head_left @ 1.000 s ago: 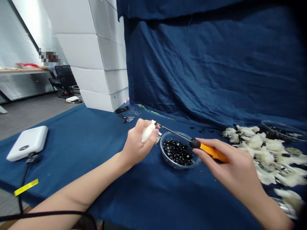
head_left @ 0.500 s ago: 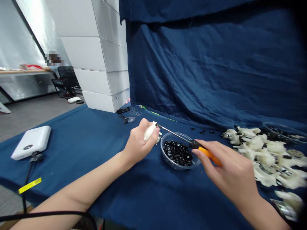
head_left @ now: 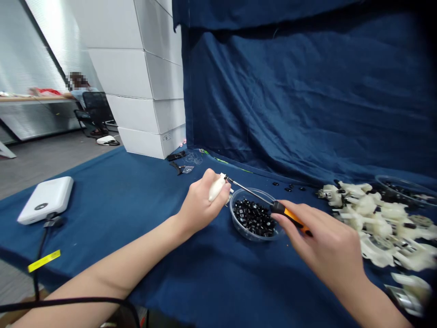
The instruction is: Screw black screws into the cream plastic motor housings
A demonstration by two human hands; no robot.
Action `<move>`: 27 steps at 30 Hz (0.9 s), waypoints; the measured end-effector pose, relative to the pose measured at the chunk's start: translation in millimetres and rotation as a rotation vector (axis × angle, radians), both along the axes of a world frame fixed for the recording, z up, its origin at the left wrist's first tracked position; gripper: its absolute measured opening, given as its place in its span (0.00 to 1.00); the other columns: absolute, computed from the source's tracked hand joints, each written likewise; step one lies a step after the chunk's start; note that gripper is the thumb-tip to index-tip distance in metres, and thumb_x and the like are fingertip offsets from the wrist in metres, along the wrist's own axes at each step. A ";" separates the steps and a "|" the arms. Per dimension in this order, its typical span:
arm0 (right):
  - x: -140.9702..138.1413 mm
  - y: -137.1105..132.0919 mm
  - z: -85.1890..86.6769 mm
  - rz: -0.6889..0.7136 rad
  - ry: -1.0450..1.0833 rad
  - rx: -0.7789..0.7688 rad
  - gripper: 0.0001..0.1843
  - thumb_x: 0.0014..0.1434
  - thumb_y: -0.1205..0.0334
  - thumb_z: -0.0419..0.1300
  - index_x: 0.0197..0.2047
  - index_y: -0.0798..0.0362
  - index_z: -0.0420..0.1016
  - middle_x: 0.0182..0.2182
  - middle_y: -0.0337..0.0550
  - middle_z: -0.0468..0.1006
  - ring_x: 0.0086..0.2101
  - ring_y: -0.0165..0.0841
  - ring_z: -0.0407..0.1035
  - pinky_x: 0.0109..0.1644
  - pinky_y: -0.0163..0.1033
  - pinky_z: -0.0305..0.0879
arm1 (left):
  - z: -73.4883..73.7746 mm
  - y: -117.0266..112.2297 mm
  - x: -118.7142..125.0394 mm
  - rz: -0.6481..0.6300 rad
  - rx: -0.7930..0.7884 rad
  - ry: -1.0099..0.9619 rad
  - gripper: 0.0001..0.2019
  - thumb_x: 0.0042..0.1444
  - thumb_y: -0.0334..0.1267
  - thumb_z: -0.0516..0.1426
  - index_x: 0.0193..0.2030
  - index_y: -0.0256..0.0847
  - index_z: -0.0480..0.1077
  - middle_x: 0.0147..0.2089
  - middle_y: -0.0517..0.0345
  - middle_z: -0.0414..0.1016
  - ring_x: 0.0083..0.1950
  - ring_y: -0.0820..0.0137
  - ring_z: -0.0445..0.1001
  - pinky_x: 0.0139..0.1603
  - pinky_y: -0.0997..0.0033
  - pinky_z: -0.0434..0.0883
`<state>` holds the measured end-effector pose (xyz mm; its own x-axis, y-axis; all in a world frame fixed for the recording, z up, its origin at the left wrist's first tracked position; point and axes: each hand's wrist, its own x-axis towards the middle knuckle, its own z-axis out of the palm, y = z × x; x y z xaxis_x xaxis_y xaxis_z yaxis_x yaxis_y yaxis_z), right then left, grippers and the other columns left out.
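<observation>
Left hand (head_left: 200,207) closed around a white part (head_left: 217,188); right hand (head_left: 327,248) gripping a screwdriver (head_left: 285,212). Its tip stays on the part, unchanged from half a second earlier, just beside the bowl (head_left: 246,233) on the counter (head_left: 136,196).

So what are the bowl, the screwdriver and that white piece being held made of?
The bowl looks like thin clear plastic: you see the black bits through its wall. The screwdriver has a shiny, probably steel shaft and an orange-and-black handle, likely plastic or rubber. The white part in the left hand looks like smooth, matte moulded plastic.
</observation>
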<state>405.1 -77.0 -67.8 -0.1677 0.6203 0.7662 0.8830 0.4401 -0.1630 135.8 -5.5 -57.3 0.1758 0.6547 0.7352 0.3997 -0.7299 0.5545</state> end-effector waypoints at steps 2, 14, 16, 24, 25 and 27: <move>1.8 0.9 -3.4 -0.018 -0.079 0.078 0.15 0.74 0.54 0.65 0.58 0.49 0.84 0.39 0.44 0.88 0.33 0.37 0.81 0.35 0.40 0.65 | 0.5 -0.4 -1.0 -0.007 -0.016 -0.017 0.11 0.73 0.43 0.58 0.40 0.42 0.64 0.39 0.53 0.83 0.32 0.72 0.78 0.33 0.70 0.73; -1.9 -0.3 14.9 0.222 0.368 -0.536 0.18 0.68 0.44 0.69 0.50 0.49 0.82 0.39 0.43 0.86 0.34 0.36 0.79 0.35 0.38 0.72 | 0.7 4.7 -2.6 0.008 -0.009 -0.017 0.12 0.73 0.47 0.58 0.43 0.43 0.64 0.36 0.56 0.82 0.30 0.72 0.77 0.31 0.71 0.72; -1.1 -3.1 8.9 0.097 0.110 -0.160 0.14 0.73 0.52 0.65 0.55 0.49 0.83 0.43 0.45 0.87 0.38 0.38 0.82 0.40 0.41 0.71 | 0.1 2.6 -1.3 0.005 -0.032 -0.042 0.12 0.73 0.48 0.58 0.43 0.43 0.64 0.39 0.54 0.84 0.32 0.71 0.79 0.33 0.70 0.73; 0.8 -3.2 13.3 0.333 0.411 -0.744 0.30 0.75 0.37 0.55 0.33 0.52 0.77 0.22 0.38 0.72 0.19 0.28 0.65 0.23 0.35 0.58 | 4.9 -3.4 -4.8 -0.049 0.031 -0.038 0.09 0.74 0.41 0.58 0.42 0.41 0.68 0.35 0.58 0.83 0.27 0.77 0.74 0.28 0.76 0.70; 0.6 -2.6 16.5 0.383 0.518 -0.952 0.33 0.74 0.32 0.53 0.30 0.52 0.73 0.20 0.36 0.69 0.17 0.26 0.61 0.21 0.34 0.53 | 5.9 -2.8 -5.0 -0.065 0.075 -0.038 0.08 0.74 0.40 0.59 0.43 0.41 0.68 0.34 0.59 0.83 0.26 0.77 0.74 0.27 0.77 0.70; 0.4 -1.8 20.0 0.413 0.644 -1.120 0.33 0.70 0.28 0.57 0.34 0.52 0.72 0.22 0.35 0.71 0.16 0.24 0.58 0.20 0.33 0.51 | 7.4 -1.7 -4.2 -0.078 0.166 -0.050 0.06 0.72 0.37 0.59 0.43 0.42 0.67 0.36 0.59 0.84 0.26 0.79 0.74 0.26 0.80 0.70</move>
